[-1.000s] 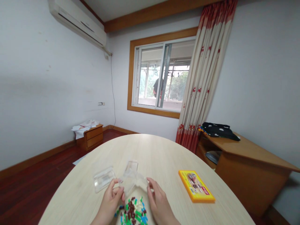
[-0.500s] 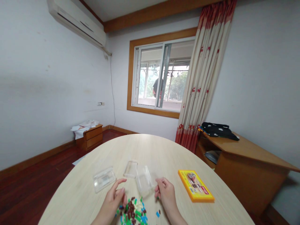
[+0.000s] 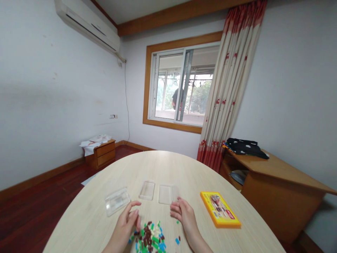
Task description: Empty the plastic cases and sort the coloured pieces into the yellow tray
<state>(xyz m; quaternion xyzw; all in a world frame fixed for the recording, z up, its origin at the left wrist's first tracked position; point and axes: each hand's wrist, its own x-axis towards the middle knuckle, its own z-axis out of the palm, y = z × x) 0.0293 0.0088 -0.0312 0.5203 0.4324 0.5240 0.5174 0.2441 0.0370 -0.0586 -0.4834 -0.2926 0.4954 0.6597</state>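
A pile of small building bricks (image 3: 150,239) in brown, green, blue and cream lies at the table's near side, between my hands. Left of the pile, my left hand (image 3: 128,218) holds nothing, its fingers apart and slightly bent. My right hand (image 3: 183,213) is also empty, fingers loosely spread, just short of a clear plastic box (image 3: 167,194) lying flat on the table. A second, smaller clear box (image 3: 147,190) lies to its left. Beyond my left hand is a third clear plastic case (image 3: 117,201). A few loose bricks (image 3: 177,240) are near my right wrist.
A yellow box (image 3: 220,209) with a printed picture lies right of my right hand on the round table (image 3: 158,165). Beyond the table are a wooden desk (image 3: 281,174) with dark cloth and a low drawer cabinet (image 3: 105,154) with papers. A person (image 3: 177,97) shows through the window.
The clear box my right hand was holding tilted now lies flat on the table, let go. My right hand's fingers have opened. My left hand is nearly unmoved.
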